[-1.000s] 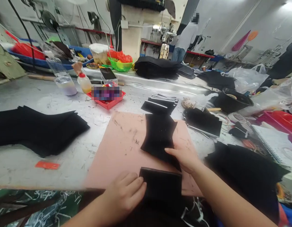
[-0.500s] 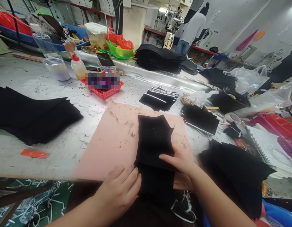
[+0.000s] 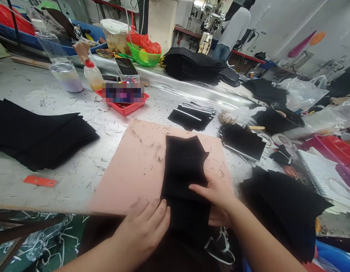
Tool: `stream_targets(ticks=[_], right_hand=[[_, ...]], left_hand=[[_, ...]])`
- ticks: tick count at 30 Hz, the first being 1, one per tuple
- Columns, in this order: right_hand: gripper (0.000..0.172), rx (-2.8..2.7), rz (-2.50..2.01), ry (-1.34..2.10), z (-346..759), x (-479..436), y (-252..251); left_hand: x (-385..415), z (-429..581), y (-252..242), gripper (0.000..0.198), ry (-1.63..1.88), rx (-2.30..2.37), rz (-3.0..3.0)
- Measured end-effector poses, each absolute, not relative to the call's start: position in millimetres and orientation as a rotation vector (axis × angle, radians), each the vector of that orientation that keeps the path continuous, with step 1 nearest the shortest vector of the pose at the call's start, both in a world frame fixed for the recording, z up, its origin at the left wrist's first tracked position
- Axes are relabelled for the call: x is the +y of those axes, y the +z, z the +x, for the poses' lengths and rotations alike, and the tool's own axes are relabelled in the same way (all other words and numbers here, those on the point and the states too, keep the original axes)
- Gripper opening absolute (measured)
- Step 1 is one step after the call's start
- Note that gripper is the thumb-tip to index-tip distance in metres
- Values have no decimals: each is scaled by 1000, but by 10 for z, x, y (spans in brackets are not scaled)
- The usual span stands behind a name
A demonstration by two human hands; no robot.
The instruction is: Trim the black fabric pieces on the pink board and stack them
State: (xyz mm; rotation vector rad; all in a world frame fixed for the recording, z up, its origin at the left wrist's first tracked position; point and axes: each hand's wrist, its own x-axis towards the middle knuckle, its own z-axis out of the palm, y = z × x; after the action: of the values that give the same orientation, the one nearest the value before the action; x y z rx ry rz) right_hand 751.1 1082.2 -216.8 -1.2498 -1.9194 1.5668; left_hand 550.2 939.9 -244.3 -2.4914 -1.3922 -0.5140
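A black fabric piece [image 3: 186,166] lies on a pink board [image 3: 135,162], its lower part hanging over the board's front edge towards me. My left hand [image 3: 148,223] is at the fabric's left edge near the table's front, fingers bent and together, gripping the edge; its thumb is hidden. On the opposite side my right hand [image 3: 217,194] holds the fabric's right edge, thumb on top, the other fingers partly hidden at the side and beneath. A crease or fold crosses the fabric between the two hands.
Stacked black pieces lie at left [image 3: 41,136] and right [image 3: 282,204]. Behind the board are white-striped black pieces [image 3: 191,115] and a red basket [image 3: 126,109]. A glue bottle [image 3: 92,75], a notebook [image 3: 319,170] and tape rolls [image 3: 281,140] stand around. Someone in grey [image 3: 238,26] is far back.
The view has shifted slightly. Both hands keep nearly the same places on the black fabric piece, with only tiny finger movement.
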Motion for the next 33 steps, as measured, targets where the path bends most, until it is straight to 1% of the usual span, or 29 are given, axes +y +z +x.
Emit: stream_targets(ticks=[3, 7, 15, 25, 29, 33], right_hand=[[34, -1949, -1264, 1548, 7506, 10829, -2147], [34, -1951, -1253, 1540, 7502, 10834, -2151], [35, -1986, -1280, 1505, 7508, 10840, -2127], [36, -2087, -1378, 1314, 7521, 10843, -2100], [37, -2130, -1375, 1309, 7513, 10832, -2070], [33, -2166, -1354, 1307, 7480, 10827, -2027]], left_hand=[[9417, 5489, -2440, 27, -539, -1443, -2510], [9423, 5471, -2456, 30, -512, -1458, -2580], [9449, 5484, -2447, 27, -592, -1449, -2523], [9484, 5527, -2434, 27, -357, -1344, -2523], [9484, 5553, -2465, 29, -304, -1389, -2517], [9529, 5617, -2458, 28, -292, -1360, -2506]])
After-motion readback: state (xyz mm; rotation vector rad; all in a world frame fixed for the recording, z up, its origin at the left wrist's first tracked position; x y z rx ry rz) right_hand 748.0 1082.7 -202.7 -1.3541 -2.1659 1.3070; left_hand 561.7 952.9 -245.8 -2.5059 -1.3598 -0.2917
